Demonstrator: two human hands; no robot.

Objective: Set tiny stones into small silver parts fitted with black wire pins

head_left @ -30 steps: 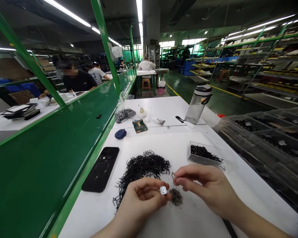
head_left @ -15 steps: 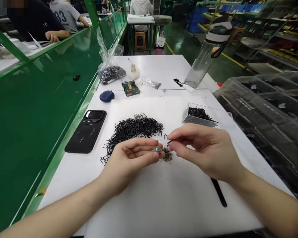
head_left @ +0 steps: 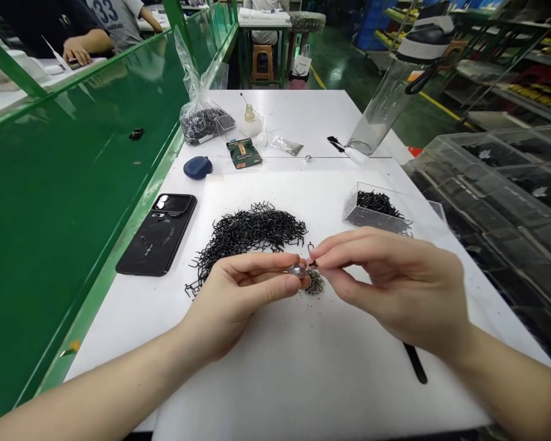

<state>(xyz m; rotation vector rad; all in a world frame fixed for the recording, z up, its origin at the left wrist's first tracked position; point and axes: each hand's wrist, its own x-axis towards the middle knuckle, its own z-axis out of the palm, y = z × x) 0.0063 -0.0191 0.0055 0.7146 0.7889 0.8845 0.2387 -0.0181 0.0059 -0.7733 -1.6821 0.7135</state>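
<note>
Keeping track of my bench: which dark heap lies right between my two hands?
The small speckled heap between your left hand and right hand; the large tangle of black wire pieces is far bigger and coarser.

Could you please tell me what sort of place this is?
Most likely a factory assembly floor for small parts: a co-worker sits at a long green-sided bench, parts racks line the aisle, and a heap of black wire pieces lies on the white work surface.
</note>
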